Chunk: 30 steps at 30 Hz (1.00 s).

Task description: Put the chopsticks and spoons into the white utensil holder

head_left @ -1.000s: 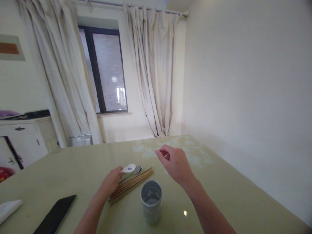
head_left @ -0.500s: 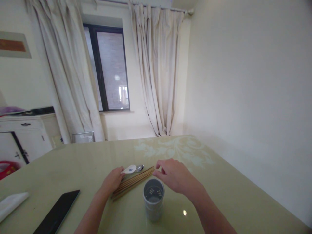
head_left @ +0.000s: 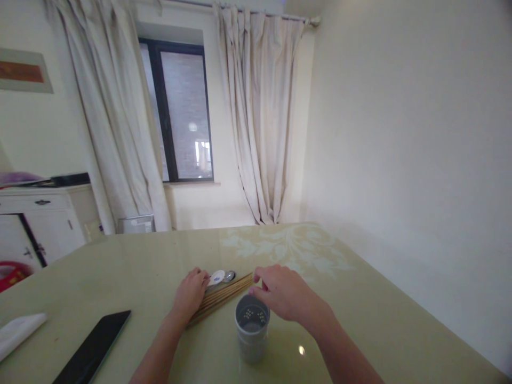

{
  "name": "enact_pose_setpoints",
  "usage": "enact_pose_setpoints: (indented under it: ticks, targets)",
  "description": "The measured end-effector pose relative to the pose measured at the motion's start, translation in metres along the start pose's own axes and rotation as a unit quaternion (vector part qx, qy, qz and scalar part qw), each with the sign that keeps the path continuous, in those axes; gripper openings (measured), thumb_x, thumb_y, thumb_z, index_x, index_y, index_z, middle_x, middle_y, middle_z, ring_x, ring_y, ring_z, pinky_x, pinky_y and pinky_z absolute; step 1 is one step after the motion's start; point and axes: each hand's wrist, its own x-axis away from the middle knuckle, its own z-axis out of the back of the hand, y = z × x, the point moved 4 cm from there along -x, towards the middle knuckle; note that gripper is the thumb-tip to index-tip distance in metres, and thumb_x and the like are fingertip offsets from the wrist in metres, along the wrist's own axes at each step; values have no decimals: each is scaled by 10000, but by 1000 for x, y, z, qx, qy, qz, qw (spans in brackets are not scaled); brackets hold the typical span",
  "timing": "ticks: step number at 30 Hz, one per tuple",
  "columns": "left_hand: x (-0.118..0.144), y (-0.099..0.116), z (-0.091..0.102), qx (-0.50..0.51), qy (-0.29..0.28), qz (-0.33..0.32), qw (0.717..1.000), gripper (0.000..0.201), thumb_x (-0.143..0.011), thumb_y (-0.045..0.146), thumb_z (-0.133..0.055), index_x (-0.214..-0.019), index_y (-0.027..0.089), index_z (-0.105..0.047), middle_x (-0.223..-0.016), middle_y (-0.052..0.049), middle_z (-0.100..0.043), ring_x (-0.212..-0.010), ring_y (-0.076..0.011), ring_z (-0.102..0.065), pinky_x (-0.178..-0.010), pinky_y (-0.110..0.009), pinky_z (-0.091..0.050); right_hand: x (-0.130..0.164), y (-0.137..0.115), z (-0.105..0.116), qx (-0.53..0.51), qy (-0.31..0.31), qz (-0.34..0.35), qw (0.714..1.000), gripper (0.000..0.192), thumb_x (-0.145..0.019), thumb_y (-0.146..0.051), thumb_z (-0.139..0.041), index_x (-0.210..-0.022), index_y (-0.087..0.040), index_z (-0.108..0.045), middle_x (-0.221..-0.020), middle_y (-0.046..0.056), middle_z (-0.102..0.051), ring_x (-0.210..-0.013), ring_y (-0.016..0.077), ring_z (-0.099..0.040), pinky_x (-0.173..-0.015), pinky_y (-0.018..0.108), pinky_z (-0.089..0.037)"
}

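Observation:
Several brown wooden chopsticks (head_left: 224, 295) lie in a slanted bundle on the pale green table (head_left: 360, 320). My left hand (head_left: 191, 295) rests palm down on their near end, next to a white spoon with a blue pattern (head_left: 216, 277) and a metal spoon (head_left: 229, 276). My right hand (head_left: 282, 296) touches the far tips of the chopsticks with its fingertips, fingers curved. A grey cylindrical holder (head_left: 252, 328) with a perforated bottom stands upright just in front of the right hand and holds nothing.
A black phone (head_left: 94, 351) lies face down at the table's near left, with a white folded cloth (head_left: 18, 332) further left. A white cabinet (head_left: 36, 224) stands at the left wall. Curtains (head_left: 260, 117) and a window (head_left: 184, 112) are behind the table.
My right hand came down from above the table onto the far tips of the chopsticks. My left hand slid further over the chopsticks' near end.

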Motion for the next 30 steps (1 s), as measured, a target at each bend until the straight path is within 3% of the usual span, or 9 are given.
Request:
enact_pose_setpoints:
  ticks: [3,9,19,30]
  targets:
    - [0,5,-2,0,9,-9,1000,284,-1040,195,-429,-1153,178,-689,-1289,-110,-675,-1209,-214,-623,-1058,-296,-421,1,0,0,2,4,4,1000,286,-970,-472,-608,-1022,-227,-745,-977,79,-795,-881,253,-716,-659,301,-374]
    - [2,4,-2,-15,-8,6,1000,266,-1031,176,-456,-1160,219,-685,-1228,-73,-720,-1144,-195,-675,-993,-289,-463,0,-2,0,9,1,6,1000,283,-968,-468,-616,-1010,-220,-745,-959,78,-793,-857,247,-718,-642,301,-362]
    - [12,-4,11,-79,-1,94,992,341,-1059,203,-343,-1188,170,-657,-1186,-154,-695,-1106,-331,-688,-870,-418,-512,1,-3,0,5,-4,5,1000,276,-960,-452,-620,-1005,-210,-745,-975,81,-795,-859,248,-721,-639,302,-356]
    - [2,-18,8,-10,20,126,992,248,-1068,210,-397,-1087,200,-644,-1098,-97,-775,-1018,-227,-731,-788,-286,-469,2,-5,-1,7,-15,2,1000,297,-968,-468,-608,-1051,-211,-734,-1003,93,-791,-869,241,-717,-664,297,-394]
